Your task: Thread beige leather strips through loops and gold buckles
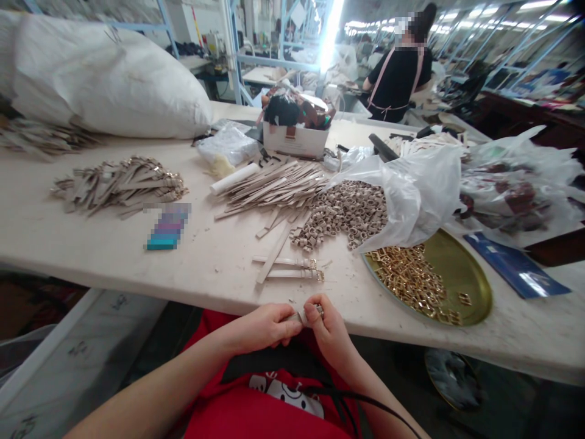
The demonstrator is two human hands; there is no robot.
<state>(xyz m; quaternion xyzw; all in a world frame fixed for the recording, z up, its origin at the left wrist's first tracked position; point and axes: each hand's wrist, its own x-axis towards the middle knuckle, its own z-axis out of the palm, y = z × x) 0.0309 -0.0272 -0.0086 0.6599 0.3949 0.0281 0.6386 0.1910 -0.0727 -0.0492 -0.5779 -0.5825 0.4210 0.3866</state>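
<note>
Best to hold the beige strap point(300, 317) flat and untwisted at lower centre of the frame, near the bench point(205, 250) edge; pinched between closed fingers point(289, 330) of left hand point(269, 326) and right hand point(326, 323), pressing evenly

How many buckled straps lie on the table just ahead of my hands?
2: the near strap, closer to the edge of the table, and the far strap, just beyond it, crossed by a plain strap.

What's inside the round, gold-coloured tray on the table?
The round, gold-coloured tray holds many small gold-coloured metal buckles, mostly heaped at its left. A translucent white plastic bag covers its far left edge; whatever lies beneath is hidden.
</note>
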